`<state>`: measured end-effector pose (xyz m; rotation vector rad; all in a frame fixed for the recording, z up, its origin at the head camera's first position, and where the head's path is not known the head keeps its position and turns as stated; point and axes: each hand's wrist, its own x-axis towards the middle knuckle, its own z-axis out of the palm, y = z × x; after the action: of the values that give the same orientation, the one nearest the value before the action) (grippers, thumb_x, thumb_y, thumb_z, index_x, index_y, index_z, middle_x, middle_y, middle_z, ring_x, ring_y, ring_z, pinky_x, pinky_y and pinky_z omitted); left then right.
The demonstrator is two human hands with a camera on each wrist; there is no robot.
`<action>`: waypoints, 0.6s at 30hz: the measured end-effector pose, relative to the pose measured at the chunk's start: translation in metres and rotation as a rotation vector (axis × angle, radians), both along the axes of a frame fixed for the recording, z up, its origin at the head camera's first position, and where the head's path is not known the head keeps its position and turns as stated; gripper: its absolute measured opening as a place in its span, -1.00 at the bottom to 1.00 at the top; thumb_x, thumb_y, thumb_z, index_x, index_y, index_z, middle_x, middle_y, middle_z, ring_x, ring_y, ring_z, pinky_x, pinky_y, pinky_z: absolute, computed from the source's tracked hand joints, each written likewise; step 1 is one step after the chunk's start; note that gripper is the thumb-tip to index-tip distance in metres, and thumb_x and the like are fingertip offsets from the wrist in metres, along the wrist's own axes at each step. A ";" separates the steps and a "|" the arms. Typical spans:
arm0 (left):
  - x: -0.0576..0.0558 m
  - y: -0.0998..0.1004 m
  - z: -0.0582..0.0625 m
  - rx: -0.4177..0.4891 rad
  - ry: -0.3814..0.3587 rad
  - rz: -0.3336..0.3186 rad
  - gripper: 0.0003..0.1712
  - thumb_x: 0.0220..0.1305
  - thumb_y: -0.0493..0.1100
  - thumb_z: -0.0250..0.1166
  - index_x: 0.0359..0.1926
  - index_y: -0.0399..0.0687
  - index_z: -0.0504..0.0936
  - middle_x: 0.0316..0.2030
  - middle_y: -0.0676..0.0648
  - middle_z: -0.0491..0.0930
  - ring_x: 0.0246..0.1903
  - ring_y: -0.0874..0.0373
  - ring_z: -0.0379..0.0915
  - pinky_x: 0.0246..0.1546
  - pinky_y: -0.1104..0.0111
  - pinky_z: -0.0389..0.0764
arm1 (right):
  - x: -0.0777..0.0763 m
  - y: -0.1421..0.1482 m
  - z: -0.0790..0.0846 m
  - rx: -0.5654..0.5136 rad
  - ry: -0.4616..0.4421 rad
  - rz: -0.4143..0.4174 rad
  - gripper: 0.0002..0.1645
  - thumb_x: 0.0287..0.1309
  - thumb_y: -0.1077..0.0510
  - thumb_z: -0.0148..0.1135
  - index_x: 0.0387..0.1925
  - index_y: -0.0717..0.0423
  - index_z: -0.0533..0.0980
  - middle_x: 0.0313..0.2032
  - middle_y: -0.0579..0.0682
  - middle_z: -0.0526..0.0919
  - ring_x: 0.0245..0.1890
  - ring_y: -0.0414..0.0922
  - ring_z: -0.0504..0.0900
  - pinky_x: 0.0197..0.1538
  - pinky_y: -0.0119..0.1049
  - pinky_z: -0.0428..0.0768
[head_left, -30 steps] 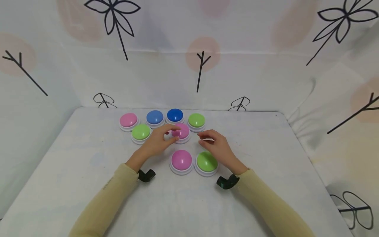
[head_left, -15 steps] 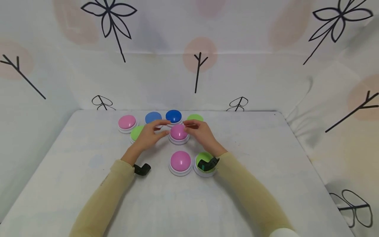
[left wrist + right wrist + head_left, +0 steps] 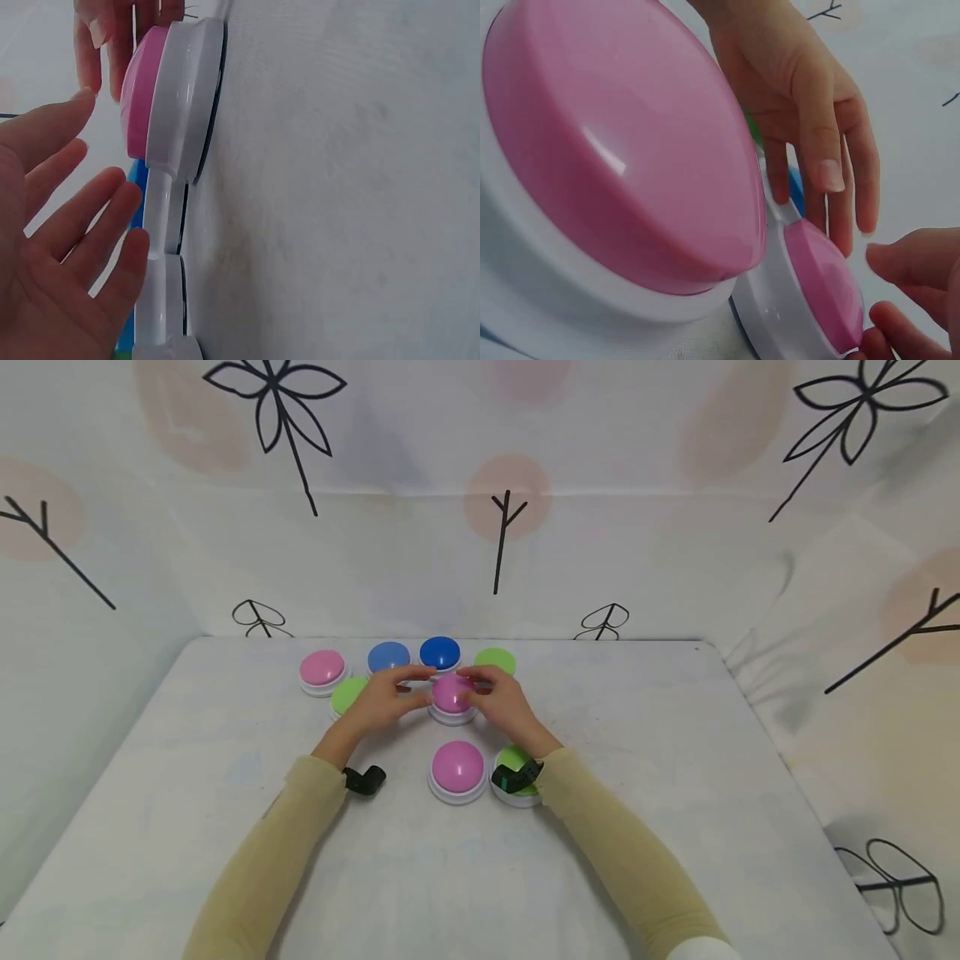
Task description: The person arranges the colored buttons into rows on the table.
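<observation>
A round push button with a pink dome on a white base sits mid-table, between both hands. On its left side is my left hand, its fingers extended and slightly bent, thumb toward the dome. My right hand reaches in from the right, its fingertips overlapping the dome's right edge in the head view. In the left wrist view my left palm faces the button with fingers spread beside it. The right wrist view shows my right fingertips down by the same pink button's dome.
Behind stand a light blue button, a dark blue button and a green button. Another pink button and green button are at left. Closer in are a pink button and a green one, partly under the right wrist camera.
My right hand has moved left and forward to the middle pink button. My left hand has drawn back slightly left from over it. The buttons keep their places.
</observation>
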<state>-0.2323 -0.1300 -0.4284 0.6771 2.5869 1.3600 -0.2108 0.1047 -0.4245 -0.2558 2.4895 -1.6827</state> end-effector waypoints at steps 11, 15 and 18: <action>-0.004 0.010 -0.006 -0.050 0.016 -0.062 -0.40 0.20 -0.21 0.46 0.28 -0.05 0.56 0.20 -0.08 0.56 0.21 -0.02 0.43 0.19 0.07 0.50 | -0.001 -0.002 -0.001 0.109 0.076 0.066 -0.43 0.11 0.35 0.39 0.19 0.11 0.57 0.32 0.04 0.46 0.31 0.03 0.43 0.29 -0.16 0.45; -0.003 0.013 -0.007 -0.041 0.025 -0.054 -0.40 0.18 -0.24 0.47 0.26 -0.06 0.57 0.19 -0.08 0.57 0.21 -0.03 0.43 0.19 0.07 0.50 | 0.001 -0.003 0.001 0.155 0.092 0.055 -0.43 0.08 0.36 0.40 0.17 0.12 0.59 0.31 0.05 0.48 0.30 0.04 0.45 0.28 -0.17 0.46; -0.002 0.014 -0.007 -0.043 0.029 -0.043 -0.40 0.17 -0.25 0.48 0.26 -0.06 0.57 0.18 -0.08 0.57 0.20 -0.03 0.44 0.19 0.07 0.51 | 0.001 -0.004 0.002 0.177 0.090 0.055 -0.43 0.07 0.35 0.42 0.17 0.12 0.59 0.30 0.05 0.49 0.30 0.04 0.45 0.27 -0.18 0.47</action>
<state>-0.2344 -0.1158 -0.4356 0.7466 2.6004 1.2879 -0.2095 0.1009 -0.4222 -0.3854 2.6495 -1.4499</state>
